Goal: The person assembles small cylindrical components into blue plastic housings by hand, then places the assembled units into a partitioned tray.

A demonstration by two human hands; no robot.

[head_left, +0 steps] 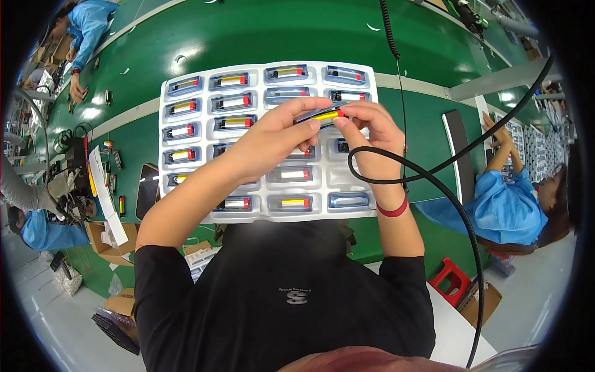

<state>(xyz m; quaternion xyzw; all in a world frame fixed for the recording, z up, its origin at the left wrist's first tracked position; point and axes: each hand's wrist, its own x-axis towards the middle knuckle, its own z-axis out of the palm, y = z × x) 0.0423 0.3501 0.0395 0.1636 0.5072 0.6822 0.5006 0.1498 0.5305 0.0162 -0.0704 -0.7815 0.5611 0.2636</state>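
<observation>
Above a white moulded tray [317, 215], my two hands hold a small yellow cylinder with a red end [328, 116], like a battery cell. A translucent blue shell [307, 115] lies along it, partly hidden by fingers. My left hand [276, 130] is closed round the shell and the dark end. The thumb and fingers of my right hand [375, 130] pinch the red end. Rows of blue shells fill the tray's pockets, most with a yellow or white cylinder tipped red, such as the yellow one [294, 203]. An apparently cylinder-free shell [348, 200] sits at the lower right.
A thick black cable [462, 217] loops in front of my right wrist. A coiled cord [388, 31] hangs beyond the tray. At left are a dark phone-like slab [147, 189] and loose cylinders [121, 204]. Co-workers in blue sit at right [508, 208] and far left [93, 28].
</observation>
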